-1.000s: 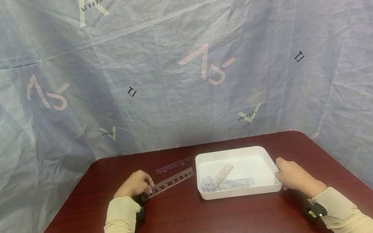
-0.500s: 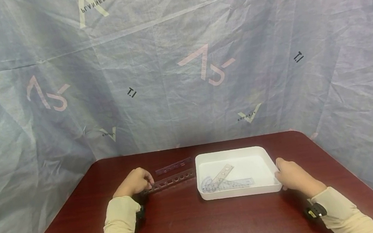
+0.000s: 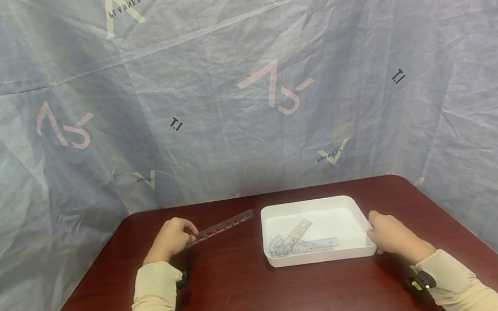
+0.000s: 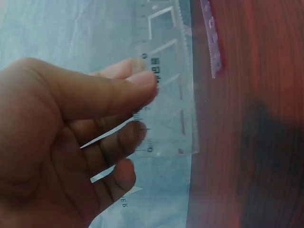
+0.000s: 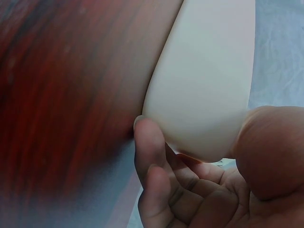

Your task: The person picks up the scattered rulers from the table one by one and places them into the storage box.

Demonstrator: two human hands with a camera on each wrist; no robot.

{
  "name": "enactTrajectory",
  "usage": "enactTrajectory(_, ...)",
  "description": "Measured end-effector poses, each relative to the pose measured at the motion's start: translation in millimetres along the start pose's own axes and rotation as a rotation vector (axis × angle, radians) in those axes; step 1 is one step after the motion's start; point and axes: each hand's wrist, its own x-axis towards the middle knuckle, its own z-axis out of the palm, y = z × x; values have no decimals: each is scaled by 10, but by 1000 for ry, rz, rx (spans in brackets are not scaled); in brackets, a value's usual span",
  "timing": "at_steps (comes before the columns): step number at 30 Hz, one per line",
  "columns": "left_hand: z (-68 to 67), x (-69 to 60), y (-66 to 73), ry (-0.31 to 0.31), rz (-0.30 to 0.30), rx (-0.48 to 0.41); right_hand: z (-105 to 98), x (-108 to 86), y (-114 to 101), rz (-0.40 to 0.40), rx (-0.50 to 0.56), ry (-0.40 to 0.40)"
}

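Note:
My left hand (image 3: 176, 235) pinches a clear stencil ruler (image 3: 231, 222) by its left end, with the thumb on one face. The left wrist view shows the ruler raised off the table, its shape cutouts and scale marks visible. A purple ruler (image 4: 213, 42) lies on the table beyond it; in the head view I cannot make it out apart from the lifted one. My right hand (image 3: 391, 234) grips the right end of a white tray (image 3: 322, 256), fingers under the corner and thumb against the wall. Inside the tray, a pale ruler (image 3: 300, 232) lies across a bluish clear ruler (image 3: 325, 243).
A dark red wooden table (image 3: 248, 301) bears everything. Its back edge runs close to a grey printed cloth (image 3: 229, 142) that hangs behind and along the sides. The tray stands right of the middle.
The left hand has lifted the clear stencil ruler off the table and moved it up and slightly back, over where the purple ruler lay. The right hand and tray have stayed still.

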Motion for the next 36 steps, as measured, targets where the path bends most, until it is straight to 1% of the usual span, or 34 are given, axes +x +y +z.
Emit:
enactTrajectory(4,-34,-12,24,38,-3,7,3,-5,-2,-7,0,5)
enactTrajectory(10,-85,-11,65,101,33,18,10,-7,-5,-22,7,15)
enactTrajectory(15,-127,6,160,143,59,25,6,-6,-2,-17,8,11)
enactTrajectory(20,-204,-22,358,180,91,29,-3,-2,-10,-11,-1,8)
enactTrajectory(27,-306,-100,703,244,186,89,-16,-2,-19,-22,-6,14)
enactTrajectory(31,-285,-110,852,271,243,132,-18,-7,-21,-29,-8,20)
enactTrajectory(36,-169,-103,975,284,298,176,-8,-16,-23,-27,-6,15)
